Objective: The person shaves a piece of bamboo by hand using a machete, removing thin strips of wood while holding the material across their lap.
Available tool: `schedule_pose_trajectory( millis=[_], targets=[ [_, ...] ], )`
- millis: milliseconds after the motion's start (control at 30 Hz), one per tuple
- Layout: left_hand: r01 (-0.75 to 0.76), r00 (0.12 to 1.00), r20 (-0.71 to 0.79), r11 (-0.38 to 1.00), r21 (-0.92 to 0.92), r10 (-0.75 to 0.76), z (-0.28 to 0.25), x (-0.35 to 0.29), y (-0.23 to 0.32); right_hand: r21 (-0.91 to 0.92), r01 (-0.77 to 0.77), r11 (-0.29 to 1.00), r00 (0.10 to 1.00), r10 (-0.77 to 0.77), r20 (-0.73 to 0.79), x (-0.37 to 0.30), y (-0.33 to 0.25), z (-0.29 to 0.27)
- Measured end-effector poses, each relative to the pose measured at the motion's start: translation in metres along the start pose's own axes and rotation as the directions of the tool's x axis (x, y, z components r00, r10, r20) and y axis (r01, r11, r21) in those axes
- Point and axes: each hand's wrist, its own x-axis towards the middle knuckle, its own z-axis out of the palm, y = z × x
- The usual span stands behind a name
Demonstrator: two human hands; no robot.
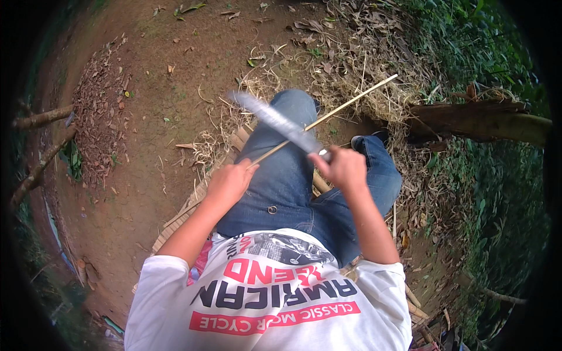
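My right hand (345,167) is closed round the handle of a machete (275,120). Its broad grey blade points up and to the left, blurred toward the tip. Beneath or against the blade runs a thin pale strip (354,100), likely bamboo or cane, slanting from lower left to upper right across my jeans (275,181). My left hand (231,180) pinches the strip's lower end over my thigh. Blade and strip cross above my knee; whether the edge touches the strip, I cannot tell.
Curly pale shavings (263,82) and dry leaves lie on the brown soil (158,117) ahead. A thick log (480,120) lies at the right, beside green plants (486,47). Branches (41,167) stick in from the left. Pale slats (175,219) show under my legs.
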Motion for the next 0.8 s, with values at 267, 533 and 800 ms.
schedule_pose_trajectory(
  millis=[267, 533, 800],
  targets=[
    [-0.046, 0.999, -0.026, 0.999, -0.012, 0.046, 0.005, 0.010, 0.002, -0.026, -0.080, 0.996, 0.996, 0.081, 0.035, 0.004, 0.002, -0.013],
    [-0.001, 1.000, -0.009, 0.999, -0.040, 0.000, 0.003, 0.009, -0.006, -0.091, 0.024, 0.996, 0.990, -0.012, 0.138, 0.009, -0.016, -0.010],
    [-0.011, 1.000, 0.024, 1.000, -0.028, 0.011, -0.004, 0.017, 0.011, -0.097, -0.156, 0.983, 0.988, 0.155, -0.025, 0.018, 0.040, -0.019]
  ],
)
